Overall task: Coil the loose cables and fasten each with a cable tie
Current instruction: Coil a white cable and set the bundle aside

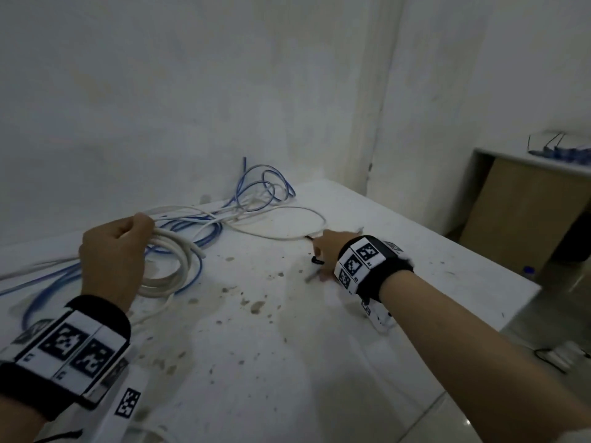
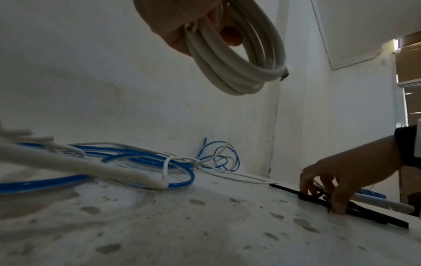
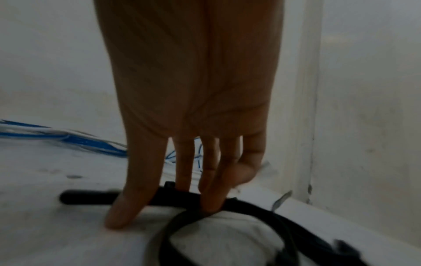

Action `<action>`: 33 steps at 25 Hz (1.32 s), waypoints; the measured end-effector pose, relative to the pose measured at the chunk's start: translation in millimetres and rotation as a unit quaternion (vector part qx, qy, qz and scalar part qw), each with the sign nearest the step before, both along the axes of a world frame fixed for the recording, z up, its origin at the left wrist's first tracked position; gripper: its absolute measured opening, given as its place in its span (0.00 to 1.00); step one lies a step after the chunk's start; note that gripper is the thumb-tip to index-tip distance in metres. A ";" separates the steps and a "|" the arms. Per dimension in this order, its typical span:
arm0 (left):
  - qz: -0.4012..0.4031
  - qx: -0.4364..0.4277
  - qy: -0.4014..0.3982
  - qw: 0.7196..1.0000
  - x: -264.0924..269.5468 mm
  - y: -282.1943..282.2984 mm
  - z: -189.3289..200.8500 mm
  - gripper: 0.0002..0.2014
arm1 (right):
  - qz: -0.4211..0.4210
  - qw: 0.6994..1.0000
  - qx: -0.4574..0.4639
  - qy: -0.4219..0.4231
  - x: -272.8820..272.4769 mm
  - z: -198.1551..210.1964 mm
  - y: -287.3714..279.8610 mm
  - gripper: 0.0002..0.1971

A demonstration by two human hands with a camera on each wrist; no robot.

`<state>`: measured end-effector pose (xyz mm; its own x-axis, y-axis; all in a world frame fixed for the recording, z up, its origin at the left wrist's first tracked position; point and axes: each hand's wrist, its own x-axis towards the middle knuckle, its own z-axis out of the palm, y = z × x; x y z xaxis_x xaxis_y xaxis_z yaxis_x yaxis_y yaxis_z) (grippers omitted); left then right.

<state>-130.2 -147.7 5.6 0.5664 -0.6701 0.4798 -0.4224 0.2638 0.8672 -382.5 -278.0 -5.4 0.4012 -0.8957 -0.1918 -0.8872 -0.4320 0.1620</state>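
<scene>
Gripping a white cable coil [image 2: 234, 59], the left hand [image 1: 112, 257] hangs above the tabletop [image 1: 256, 346]. Right hand [image 1: 324, 247] fingers [image 3: 134, 198], nearly straight, press black cable ties [image 2: 350, 210].

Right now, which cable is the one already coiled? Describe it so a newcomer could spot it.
On the stained white table, look left to the left hand. It grips a thick white coil of several tidy loops, lifted above the table. The blue cables and thin white cables behind lie loose and tangled.

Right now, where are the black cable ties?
The black cable ties lie on the table's right side, under the right hand's fingers.
</scene>
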 end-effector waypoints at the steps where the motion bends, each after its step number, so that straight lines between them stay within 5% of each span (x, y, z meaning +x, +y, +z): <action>1: -0.006 0.003 -0.007 1.000 -3.3 -2.4 0.0 0.19 | 0.000 1.000 0.015 0.014 -1.7 -2.8 -1.9 0.20; 6: 0.024 0.023 -0.107 0.994 -12.4 0.3 3.3 0.16 | 0.031 0.999 0.027 0.003 20.2 -0.6 -5.0 0.12; 12: 0.081 0.038 -0.119 0.989 23.0 20.5 8.5 0.14 | 0.061 0.995 -0.003 -0.075 50.9 13.5 3.6 0.10; 15: 0.099 0.038 -0.140 0.985 44.8 33.2 11.5 0.13 | 0.080 0.979 0.025 -0.184 69.9 14.7 12.0 0.12; 18: 0.130 0.036 -0.148 0.980 70.9 53.1 13.9 0.15 | 0.156 0.933 0.021 -0.323 104.4 21.3 36.9 0.04; 22: 0.178 0.032 -0.152 0.972 105.4 88.2 16.5 0.21 | 0.264 0.882 -0.025 -0.390 171.7 42.9 81.8 0.06; 25: 0.207 0.041 -0.143 0.967 128.6 117.5 18.2 0.22 | 0.269 0.845 0.127 -0.445 217.4 55.1 115.7 0.09; 30: 0.297 0.086 -0.169 0.936 173.1 161.6 11.4 0.23 | 0.310 0.660 0.406 -0.552 273.9 68.3 184.2 0.05; 33: 0.308 0.072 -0.175 0.932 191.6 175.4 0.7 0.23 | 0.355 0.642 0.424 -0.531 305.9 64.9 216.3 0.07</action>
<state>61.3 27.7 6.3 0.6899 -0.3410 0.6386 -0.7199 -0.2301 0.6548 -76.6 -61.7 59.5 0.9587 -0.1690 0.2289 0.1658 -0.3221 -0.9321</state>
